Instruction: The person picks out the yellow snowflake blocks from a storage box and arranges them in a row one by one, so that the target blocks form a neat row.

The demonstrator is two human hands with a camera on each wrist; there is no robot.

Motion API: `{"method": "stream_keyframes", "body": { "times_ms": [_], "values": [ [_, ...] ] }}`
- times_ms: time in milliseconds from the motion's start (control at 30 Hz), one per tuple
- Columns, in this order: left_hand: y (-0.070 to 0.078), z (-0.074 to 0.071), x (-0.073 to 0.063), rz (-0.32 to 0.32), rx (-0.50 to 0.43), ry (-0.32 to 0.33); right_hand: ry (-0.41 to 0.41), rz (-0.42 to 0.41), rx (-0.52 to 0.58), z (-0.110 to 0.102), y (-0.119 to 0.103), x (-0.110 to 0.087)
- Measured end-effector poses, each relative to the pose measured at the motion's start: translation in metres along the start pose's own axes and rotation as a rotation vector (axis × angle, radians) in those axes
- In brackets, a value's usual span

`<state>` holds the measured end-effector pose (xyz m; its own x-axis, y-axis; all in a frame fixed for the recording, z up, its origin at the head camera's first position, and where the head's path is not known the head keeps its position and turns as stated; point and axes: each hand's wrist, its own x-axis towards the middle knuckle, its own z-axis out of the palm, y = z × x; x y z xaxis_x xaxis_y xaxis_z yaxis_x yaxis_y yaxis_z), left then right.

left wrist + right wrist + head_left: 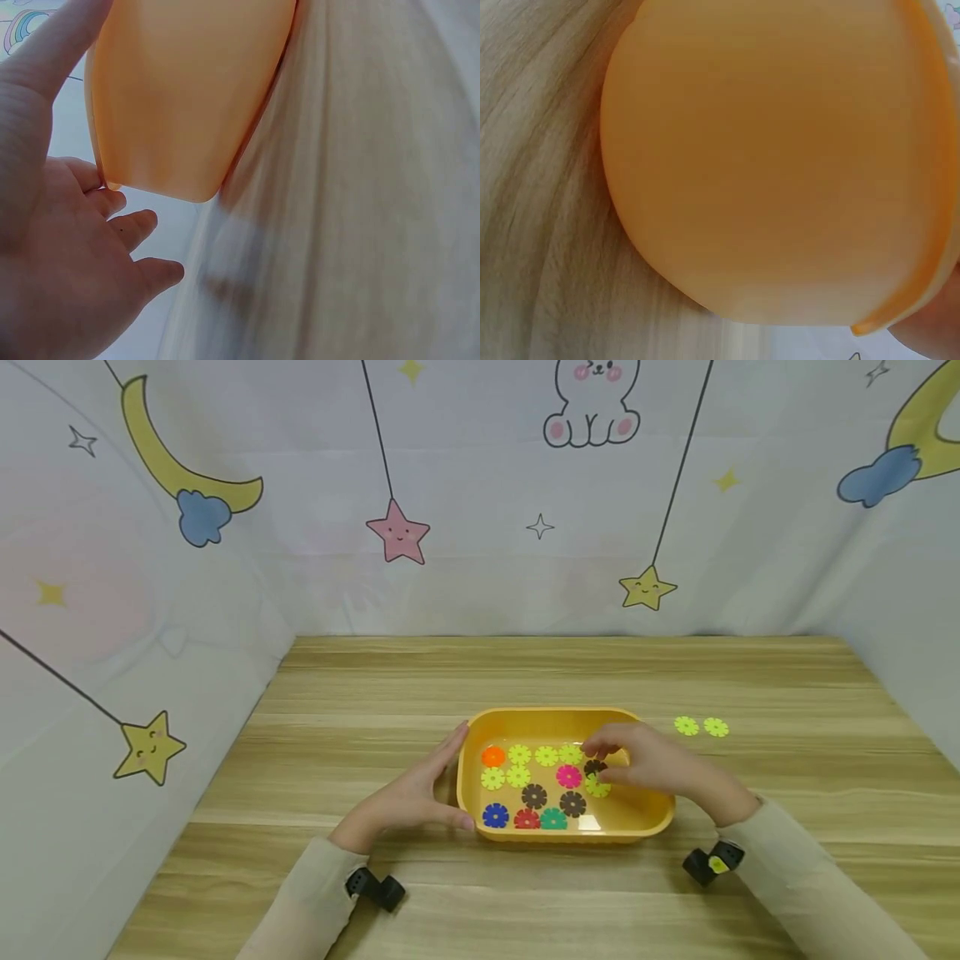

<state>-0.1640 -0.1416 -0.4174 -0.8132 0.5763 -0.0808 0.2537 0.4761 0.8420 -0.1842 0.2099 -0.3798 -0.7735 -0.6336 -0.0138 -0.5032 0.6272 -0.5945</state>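
A yellow-orange plastic tray (pixel 555 720) holds flat, notched snowflake discs of several colours, among them a pink disc (pixel 568 777), a blue disc (pixel 496 815) and an orange disc (pixel 492 757). My left hand (pixel 408 793) rests against the tray's left end, thumb near the front rim and fingers toward the back rim. Its fingers look loosely extended in the left wrist view. Over the tray's right part, my right hand (pixel 652 760) reaches in, thumb and fingertips apart around a dark brown disc (pixel 595 768). A yellow disc (pixel 597 787) lies just below it, partly covered by the thumb.
Two yellow-green discs (pixel 701 727) lie side by side on the wooden table (pixel 360 677), beyond the tray's right end. A white cloth with printed stars and moons (pixel 480 585) hangs behind the table and along its sides. The tray's outer wall (pixel 772 165) fills most of the right wrist view.
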Motion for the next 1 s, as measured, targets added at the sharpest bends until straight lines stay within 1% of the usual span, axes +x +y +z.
{"method": "stream_keyframes", "body": {
  "times_ms": [267,400,500,633,800,1000],
  "values": [
    [-0.001,0.0,0.0,0.013,0.0,-0.003,-0.061,-0.061,-0.035,0.002,0.002,0.004],
    [-0.001,0.0,0.0,0.019,-0.005,-0.007,-0.098,-0.067,-0.053,0.002,0.001,0.006],
    [0.0,0.0,0.0,0.02,-0.007,-0.009,-0.131,-0.055,-0.066,0.001,0.001,0.008],
    [0.0,0.0,0.0,0.021,-0.01,-0.011,-0.168,-0.057,-0.064,0.0,0.001,0.009],
    [-0.001,0.0,0.001,0.024,-0.008,-0.012,-0.178,-0.086,-0.067,0.0,0.003,0.011],
    [0.001,-0.001,0.0,0.021,-0.005,-0.011,-0.194,-0.073,-0.109,0.004,0.004,0.013]
  ]
}}
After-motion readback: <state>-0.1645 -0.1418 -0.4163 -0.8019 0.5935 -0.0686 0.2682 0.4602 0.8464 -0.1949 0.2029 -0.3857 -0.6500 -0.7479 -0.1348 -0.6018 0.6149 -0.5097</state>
